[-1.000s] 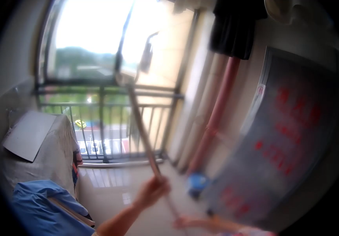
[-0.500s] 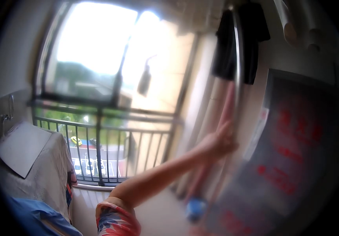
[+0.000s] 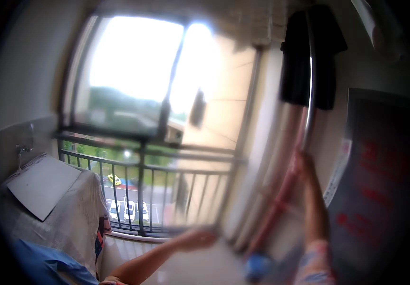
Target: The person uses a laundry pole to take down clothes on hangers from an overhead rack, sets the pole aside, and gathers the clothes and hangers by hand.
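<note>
My right hand (image 3: pixel 302 164) is raised on the right and closed round the lower part of a long silver metal pole (image 3: pixel 310 85). The pole runs up in front of black clothing (image 3: pixel 304 61) hanging high near the wall. Blur hides whether its top touches the clothing. My left hand (image 3: pixel 200 239) is low in the middle, away from the pole, in front of the pale wall below the railing. Its fingers are smeared, and I make out nothing in them.
A dark railing (image 3: pixel 142 190) and window stand ahead. On the left, a white board (image 3: pixel 45 185) lies on a cloth-covered object (image 3: pixel 79 213), with blue fabric (image 3: pixel 48 259) nearer. A pinkish pipe (image 3: pixel 281 204), a blurred blue object (image 3: pixel 258 267) and a grey panel with red marks (image 3: pixel 376 180) are right.
My left hand has come off the pole and dropped down and left. My right hand now shows on the pole. The whole view has shifted, moving the scene rightward and slightly down.
</note>
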`<state>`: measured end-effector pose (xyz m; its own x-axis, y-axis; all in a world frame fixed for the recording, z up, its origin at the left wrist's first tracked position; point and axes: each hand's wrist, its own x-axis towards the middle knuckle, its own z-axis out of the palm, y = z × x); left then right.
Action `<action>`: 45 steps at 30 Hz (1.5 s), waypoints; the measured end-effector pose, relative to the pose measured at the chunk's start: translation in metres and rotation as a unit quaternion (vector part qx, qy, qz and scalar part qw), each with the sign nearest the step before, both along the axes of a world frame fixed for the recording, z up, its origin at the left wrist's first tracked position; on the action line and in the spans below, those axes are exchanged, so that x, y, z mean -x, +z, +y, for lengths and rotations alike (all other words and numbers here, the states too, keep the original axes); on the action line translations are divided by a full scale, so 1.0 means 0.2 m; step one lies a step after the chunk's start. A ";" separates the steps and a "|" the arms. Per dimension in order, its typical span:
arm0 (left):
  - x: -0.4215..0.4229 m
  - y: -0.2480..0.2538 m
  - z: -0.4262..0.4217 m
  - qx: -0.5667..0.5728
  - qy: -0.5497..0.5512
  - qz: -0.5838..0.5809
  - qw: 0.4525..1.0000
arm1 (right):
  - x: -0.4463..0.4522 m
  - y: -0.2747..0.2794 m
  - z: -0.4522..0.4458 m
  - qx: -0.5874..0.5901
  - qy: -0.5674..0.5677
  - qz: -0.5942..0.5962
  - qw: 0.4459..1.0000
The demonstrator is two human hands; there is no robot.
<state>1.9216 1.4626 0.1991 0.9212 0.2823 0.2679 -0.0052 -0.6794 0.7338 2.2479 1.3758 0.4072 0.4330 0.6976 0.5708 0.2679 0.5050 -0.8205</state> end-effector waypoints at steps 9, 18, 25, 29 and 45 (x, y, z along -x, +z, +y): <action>0.18 -0.40 0.13 0.209 0.102 0.027 0.972 | 0.12 0.43 0.48 -0.031 0.025 -0.112 0.993; 0.31 -0.59 0.17 0.272 0.146 0.035 0.951 | 0.30 0.71 0.64 -0.045 0.089 -0.065 0.993; 0.34 -0.70 0.19 0.403 0.119 0.030 0.907 | 0.42 0.91 0.69 -0.036 0.047 -0.063 0.996; 0.37 -0.69 0.18 0.367 0.103 0.051 0.923 | 0.46 0.90 0.67 -0.034 0.023 -0.031 0.999; 0.99 0.03 0.15 0.283 0.294 -0.226 0.885 | 0.69 -0.24 0.13 0.056 0.084 -0.074 0.992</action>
<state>1.7244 1.4927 0.2058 0.4049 0.8840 0.2337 -0.1519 -0.1870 0.9705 2.1092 1.4019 0.3585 0.2221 0.8153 0.5347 0.3090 0.4613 -0.8317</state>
